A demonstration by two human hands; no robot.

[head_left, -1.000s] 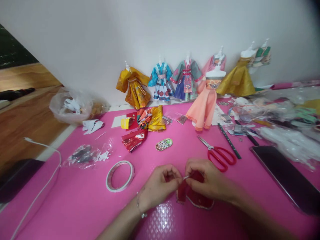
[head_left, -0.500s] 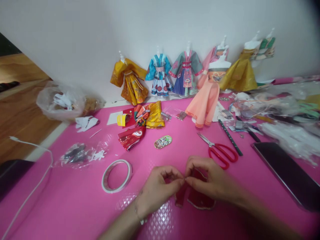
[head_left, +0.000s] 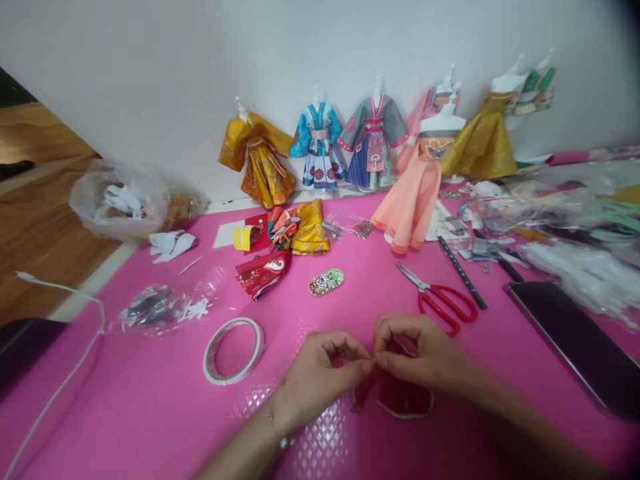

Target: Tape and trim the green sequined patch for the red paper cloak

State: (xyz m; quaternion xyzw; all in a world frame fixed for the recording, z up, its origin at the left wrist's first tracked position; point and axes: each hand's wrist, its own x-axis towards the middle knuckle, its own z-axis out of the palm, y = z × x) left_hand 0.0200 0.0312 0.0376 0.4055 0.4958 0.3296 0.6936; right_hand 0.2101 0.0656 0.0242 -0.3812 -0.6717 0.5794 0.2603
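Pink tabletop (head_left: 165, 393): hands (head_left: 320, 370) pinched on red fabric (head_left: 407, 401), fingertips close; earlier white bit now hidden.

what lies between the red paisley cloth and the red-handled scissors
In the head view, a speckled oval piece lies between the red paisley cloth and the red-handled scissors, apart from both, on the pink surface.

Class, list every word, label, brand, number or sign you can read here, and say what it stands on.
No text can be read with certainty.
Tape roll: print inside its core, too small and blurred to read.
Yellow piece: faint marks, too blurred to tell if they are letters.
Red cloth: no lettering visible.
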